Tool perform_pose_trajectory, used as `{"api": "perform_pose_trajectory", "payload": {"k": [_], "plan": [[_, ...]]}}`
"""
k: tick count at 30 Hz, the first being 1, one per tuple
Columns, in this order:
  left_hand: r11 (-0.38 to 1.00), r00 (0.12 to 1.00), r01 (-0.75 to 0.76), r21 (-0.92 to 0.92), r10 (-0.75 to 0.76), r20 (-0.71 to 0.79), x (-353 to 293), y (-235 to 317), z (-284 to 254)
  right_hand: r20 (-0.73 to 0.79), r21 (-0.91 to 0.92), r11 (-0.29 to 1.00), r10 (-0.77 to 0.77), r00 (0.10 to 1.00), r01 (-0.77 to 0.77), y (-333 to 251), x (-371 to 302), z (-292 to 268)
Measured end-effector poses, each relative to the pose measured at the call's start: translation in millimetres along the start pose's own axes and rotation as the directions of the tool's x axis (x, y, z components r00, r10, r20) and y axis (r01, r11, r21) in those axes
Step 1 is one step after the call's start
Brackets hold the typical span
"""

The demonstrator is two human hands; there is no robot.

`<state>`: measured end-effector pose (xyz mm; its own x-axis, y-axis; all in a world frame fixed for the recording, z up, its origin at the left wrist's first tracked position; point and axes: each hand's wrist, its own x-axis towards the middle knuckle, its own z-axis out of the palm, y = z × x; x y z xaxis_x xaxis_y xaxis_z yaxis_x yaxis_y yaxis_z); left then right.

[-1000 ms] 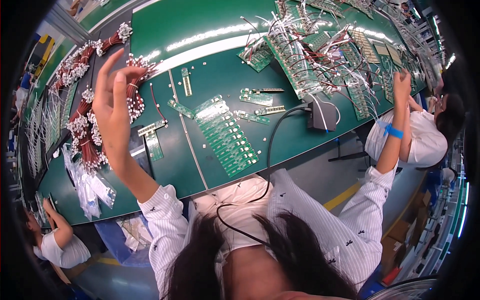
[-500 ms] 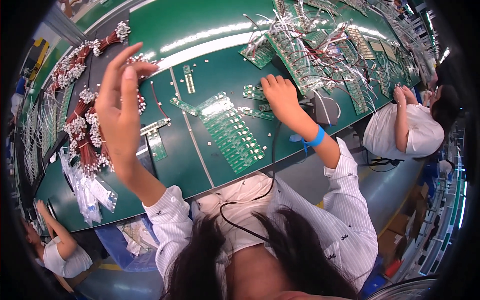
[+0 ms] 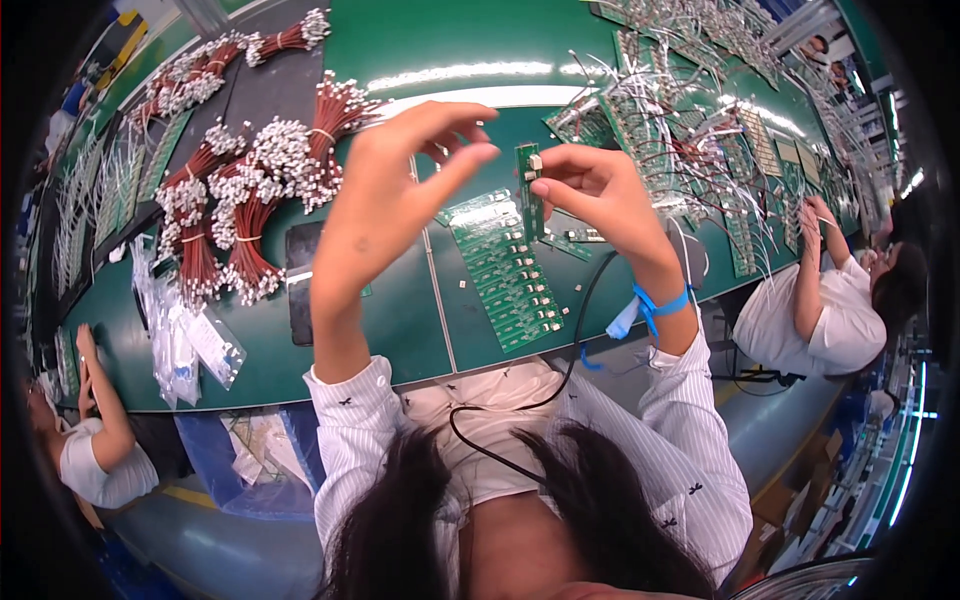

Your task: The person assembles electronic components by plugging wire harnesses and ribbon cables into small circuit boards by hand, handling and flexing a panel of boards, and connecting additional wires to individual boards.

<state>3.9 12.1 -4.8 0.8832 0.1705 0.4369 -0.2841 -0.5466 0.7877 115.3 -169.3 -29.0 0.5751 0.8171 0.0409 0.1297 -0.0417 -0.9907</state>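
Note:
Between the thumb and fingers of my right hand a narrow green circuit board with small white connectors stands upright. My left hand is raised just to its left, thumb and fingertips apart, with nothing visible between them; its fingers are slightly blurred. Below both hands, a row of similar green boards lies side by side on the green table. Some loose small boards rest behind my right wrist, partly hidden by it.
Bundles of red wires with white plugs lie at the left, beside clear plastic bags. Boards with tangled white wires pile up at the right. A black cable crosses the table's front edge. People sit at both sides.
My right hand has lifted a narrow board off the table. My left hand has moved right, from beside the wire bundles toward that board. The view has shifted a little.

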Motion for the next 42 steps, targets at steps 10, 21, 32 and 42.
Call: {"api": "perform_pose_trajectory", "payload": {"k": [10, 21, 32, 42], "plan": [[0.945, 0.994, 0.0, -0.328, 0.037, 0.104, 1, 2, 3, 0.169, 0.213, 0.976, -0.088, 0.982, 0.051, -20, 20, 7], [0.981, 0.982, -0.159, 0.11, 0.168, -0.085, -3, 10, -10, -0.037, -0.13, 0.916, -0.386, 0.922, 0.378, -47, 29, 30], [0.998, 0.99, 0.067, -0.022, -0.069, -0.12, -2, 11, 2, -0.04, -0.024, 0.926, -0.378, 0.925, 0.377, -35, 36, 29], [0.989, 0.991, -0.052, 0.141, 0.068, -0.117, 3, 6, 15, -0.107, -0.214, 0.909, -0.386, 0.916, 0.358, -34, 34, 19]]}}
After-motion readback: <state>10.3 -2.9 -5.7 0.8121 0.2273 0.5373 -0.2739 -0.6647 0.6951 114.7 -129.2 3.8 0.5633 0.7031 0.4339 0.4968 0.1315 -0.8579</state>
